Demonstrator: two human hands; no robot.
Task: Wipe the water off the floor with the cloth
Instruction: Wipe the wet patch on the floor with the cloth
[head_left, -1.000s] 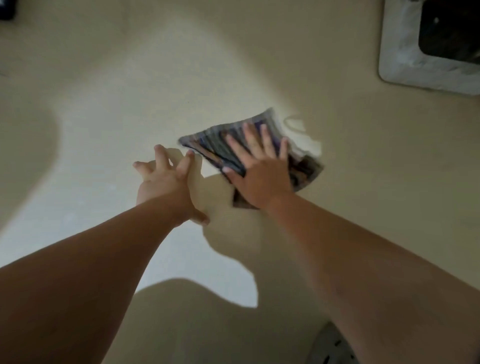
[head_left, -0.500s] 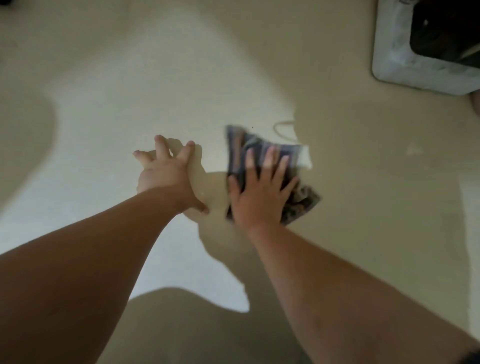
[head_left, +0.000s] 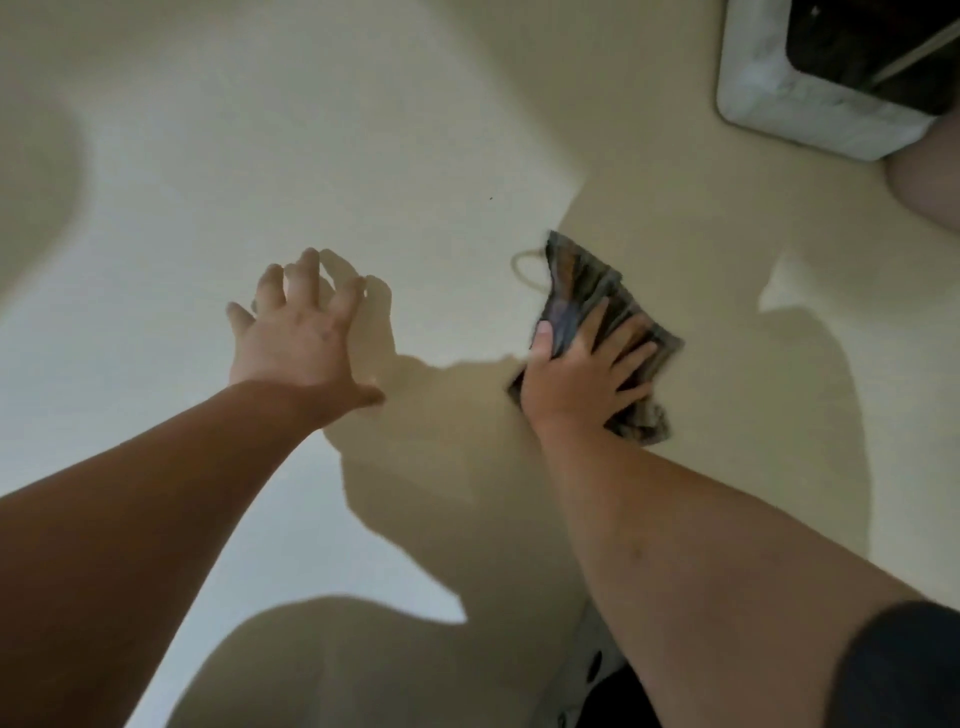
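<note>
A dark patterned cloth lies bunched on the pale cream floor, right of centre. My right hand presses flat on it, fingers spread over its nearer half and thumb at its left edge. A thin curved outline of water shows on the floor just left of the cloth's far corner. My left hand rests on the bare floor further left, fingers spread, holding nothing.
A white marbled block with a dark top stands at the far right corner. A pale rounded shape sits beside it at the right edge. A perforated grey object lies near the bottom, under my right forearm.
My right hand has slid the cloth to the right and turned it, bunching it narrower. My left hand has stayed planted on the floor, so the gap between the hands has widened.
</note>
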